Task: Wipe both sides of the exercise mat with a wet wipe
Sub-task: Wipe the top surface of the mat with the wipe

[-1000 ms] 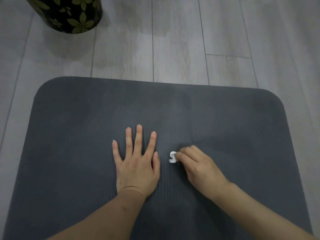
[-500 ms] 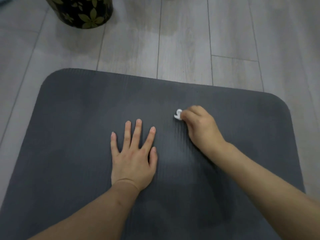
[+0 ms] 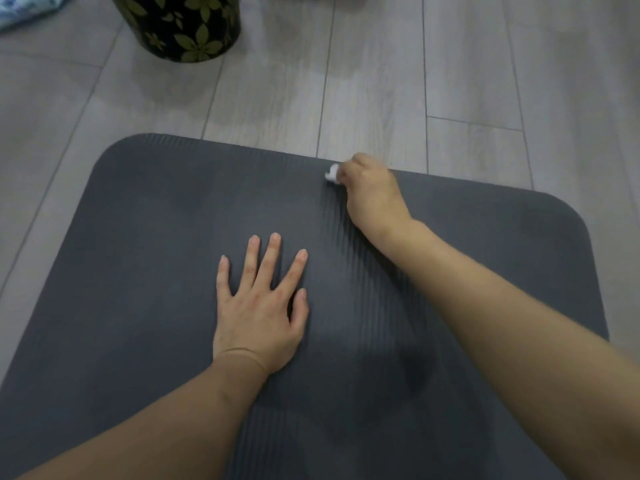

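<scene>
Exercise mat [image 3: 145, 265] wiping is the step you have in hand, and it is the upward-facing side that you are working on. Your right hand [image 3: 370, 194] has its fingers curled tight round a small bunched wet wipe [image 3: 331, 173], of which only a white lump shows at the fingertips; that grip is closed on the wipe and pressed down at the mat's far edge, a little right of its middle, just where the dark foam meets the floor [image 3: 381, 81]. Your left hand [image 3: 258, 306] lies flat with fingers straight and spread, holding nothing, palm down near the middle of the mat to pin it in place.

The mat lies flat on the grey plank floor, its two far corners rounded and in view, its near end running out of the picture. A black bin with a gold leaf pattern [image 3: 187, 26] stands on the floor well beyond the far left corner.

My judgement: with the wipe at the far edge, this stroke has no further to run. Your next move calls for a fresh lane beside this one, pressure kept even, the left hand shifting as you cover ground. The underside appears not yet reached, so a turn-over is still ahead.
</scene>
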Motion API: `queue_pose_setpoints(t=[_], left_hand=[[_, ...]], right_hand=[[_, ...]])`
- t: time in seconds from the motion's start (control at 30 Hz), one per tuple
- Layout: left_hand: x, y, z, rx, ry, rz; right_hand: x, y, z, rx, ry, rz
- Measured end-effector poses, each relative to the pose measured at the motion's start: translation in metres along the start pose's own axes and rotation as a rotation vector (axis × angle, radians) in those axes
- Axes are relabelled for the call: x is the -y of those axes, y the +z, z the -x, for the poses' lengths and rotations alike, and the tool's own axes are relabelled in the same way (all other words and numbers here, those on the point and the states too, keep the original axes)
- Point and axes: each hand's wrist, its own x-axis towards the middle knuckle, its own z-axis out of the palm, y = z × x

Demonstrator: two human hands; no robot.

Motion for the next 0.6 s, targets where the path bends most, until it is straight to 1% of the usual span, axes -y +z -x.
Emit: queue_pose_setpoints(t=[0.07,0.1,0.17,0.23,0.27,0.33,0.4,0.47,0.53,0.6], left_hand=[[0.000,0.000,0.000,0.005,-0.003,0.002],[0.000,-0.001,0.000,0.008,-0.003,0.000],[-0.001,-0.001,0.000,0.013,-0.001,0.002],[0.000,-0.001,0.000,0.013,-0.003,0.000],[0.000,-0.001,0.000,0.018,0.000,-0.002],[0.001,0.001,0.000,0.017,0.002,-0.006],[0.001,0.002,0.000,0.019,0.002,-0.010],[0.001,0.002,0.001,0.020,-0.001,-0.003],[0.001,0.000,0.000,0.032,-0.003,0.007],[0.000,-0.001,0.000,0.039,-0.008,0.010]], right_hand=[[0.010,-0.011,0.065,0.024,-0.104,-0.050],[0.016,-0.019,0.105,0.062,-0.141,-0.089],[0.026,-0.036,0.175,0.141,-0.166,-0.142],[0.022,-0.043,0.198,0.161,-0.194,-0.126],[0.012,-0.041,0.187,0.132,-0.209,-0.078],[-0.009,-0.034,0.139,0.056,-0.193,0.002],[-0.037,-0.027,0.074,-0.037,-0.083,0.043],[-0.060,-0.027,0.020,-0.058,0.059,0.060],[-0.062,-0.026,0.009,-0.056,0.125,0.069],[-0.046,-0.028,0.047,-0.056,0.068,0.051]])
